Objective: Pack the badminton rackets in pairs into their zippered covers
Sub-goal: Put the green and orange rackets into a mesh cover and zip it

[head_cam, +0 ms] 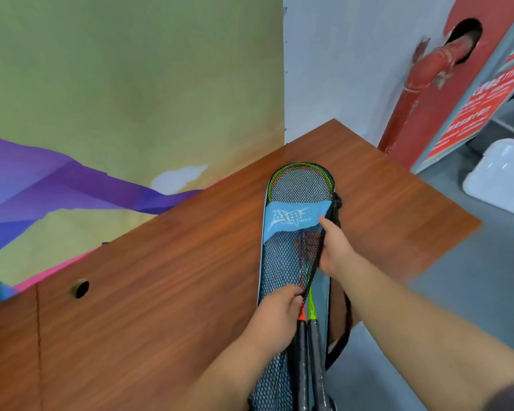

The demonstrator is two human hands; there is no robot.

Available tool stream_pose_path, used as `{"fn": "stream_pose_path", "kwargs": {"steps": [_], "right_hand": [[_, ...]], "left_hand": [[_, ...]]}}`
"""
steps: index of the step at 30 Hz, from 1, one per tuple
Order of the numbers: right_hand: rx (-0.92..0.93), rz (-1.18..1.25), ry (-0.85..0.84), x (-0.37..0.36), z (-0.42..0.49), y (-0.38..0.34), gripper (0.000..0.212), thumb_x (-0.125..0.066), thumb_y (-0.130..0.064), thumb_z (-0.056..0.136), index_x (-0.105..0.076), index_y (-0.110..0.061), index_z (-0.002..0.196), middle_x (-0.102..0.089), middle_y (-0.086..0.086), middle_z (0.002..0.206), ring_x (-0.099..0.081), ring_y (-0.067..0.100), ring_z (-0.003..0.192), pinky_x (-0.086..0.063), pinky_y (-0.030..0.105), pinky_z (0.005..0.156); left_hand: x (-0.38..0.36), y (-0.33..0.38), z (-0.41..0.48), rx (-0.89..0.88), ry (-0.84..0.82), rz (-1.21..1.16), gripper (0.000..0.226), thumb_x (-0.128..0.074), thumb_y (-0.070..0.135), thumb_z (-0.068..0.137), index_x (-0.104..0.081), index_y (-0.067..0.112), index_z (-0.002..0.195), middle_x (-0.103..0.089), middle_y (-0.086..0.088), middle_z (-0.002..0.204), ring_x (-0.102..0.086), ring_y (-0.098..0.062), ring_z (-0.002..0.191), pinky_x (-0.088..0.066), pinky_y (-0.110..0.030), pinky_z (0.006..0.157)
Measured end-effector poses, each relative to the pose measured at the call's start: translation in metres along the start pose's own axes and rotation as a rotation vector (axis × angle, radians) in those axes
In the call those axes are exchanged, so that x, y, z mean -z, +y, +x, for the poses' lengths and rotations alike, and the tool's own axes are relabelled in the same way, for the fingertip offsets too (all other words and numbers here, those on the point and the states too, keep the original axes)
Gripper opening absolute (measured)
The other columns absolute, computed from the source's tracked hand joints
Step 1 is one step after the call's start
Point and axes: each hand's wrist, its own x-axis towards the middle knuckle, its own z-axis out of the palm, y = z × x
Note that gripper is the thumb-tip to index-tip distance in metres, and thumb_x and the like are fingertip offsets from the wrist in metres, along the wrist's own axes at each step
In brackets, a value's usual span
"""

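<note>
Wooden table (166,292) along the painted wall; one cover (291,221) lies lengthwise on it, blue band over black mesh, tail end hanging off the near edge. Inside the cover: two rackets (300,185), heads stacked at the far end, one green-framed, one red-framed, black grips side by side poking out near the bottom. One black strap (343,321) droops off the cover's right side.

Right hand (334,250) grasps the cover's right edge by the mesh, thumb on the blue band. Left hand (279,311) is pinched shut at the mesh edge by the shafts, probably on the zipper pull, though the pull itself can't be made out.

Step looks like zipping shut. To do it well: right hand keeps the edge taut, left draws the pull straight along the seam, mesh kept clear of the shafts, grips tucked in first.

Count: covers 1, rackets 2, straps 1, hands 2.
</note>
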Motion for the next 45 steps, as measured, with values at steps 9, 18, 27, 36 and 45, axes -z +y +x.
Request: {"fn": "stream_pose_path", "kwargs": {"steps": [9,18,27,36,45], "right_hand": [[0.033,0.014,0.048,-0.013,0.04,0.026,0.03,-0.052,-0.025,0.107,-0.073,-0.008,0.118,-0.082,0.011,0.103,-0.079,0.029,0.089,-0.06,0.041,0.087],[0.122,-0.31,0.123,-0.019,0.05,0.043,0.017,-0.057,-0.003,0.105,-0.069,-0.008,0.114,-0.077,0.012,0.116,-0.073,0.034,0.111,-0.058,0.046,0.101],[0.199,-0.884,0.216,0.008,0.011,0.045,0.053,-0.066,-0.057,0.078,-0.073,-0.012,0.104,-0.078,0.012,0.11,-0.076,0.032,0.1,-0.061,0.053,0.098],[-0.317,-1.295,-0.03,0.068,-0.076,0.117,0.035,-0.06,-0.031,0.103,-0.066,0.003,0.112,-0.076,0.014,0.09,-0.074,0.025,0.065,-0.065,0.036,0.06],[-0.283,-0.972,-0.092,0.075,-0.106,0.147,0.034,-0.074,-0.012,0.099,-0.062,0.011,0.121,-0.074,0.023,0.093,-0.077,0.022,0.072,-0.067,0.034,0.07]], "left_hand": [[0.002,-0.031,-0.003,0.179,-0.096,0.026,0.054,-0.073,0.019,0.086,-0.051,0.029,0.134,-0.056,0.005,0.106,-0.057,-0.014,0.083,-0.046,-0.024,0.076],[-0.014,-0.079,-0.067,0.436,-0.293,0.369,0.066,-0.083,0.062,0.065,-0.05,0.021,0.105,-0.063,-0.002,0.11,-0.066,-0.027,0.103,-0.052,-0.04,0.083],[-0.023,-0.075,-0.072,0.397,-0.301,0.385,0.037,-0.078,0.05,0.076,-0.058,0.021,0.09,-0.071,-0.001,0.1,-0.07,-0.027,0.098,-0.048,-0.031,0.073],[-0.027,-0.076,-0.087,0.239,-0.312,0.566,0.04,-0.076,0.045,0.08,-0.06,0.019,0.106,-0.07,-0.005,0.111,-0.068,-0.031,0.108,-0.055,-0.039,0.086],[-0.029,-0.074,-0.091,0.207,-0.214,0.399,0.022,-0.069,0.035,0.078,-0.058,0.019,0.087,-0.069,-0.002,0.084,-0.067,-0.027,0.081,-0.057,-0.034,0.069]]}}
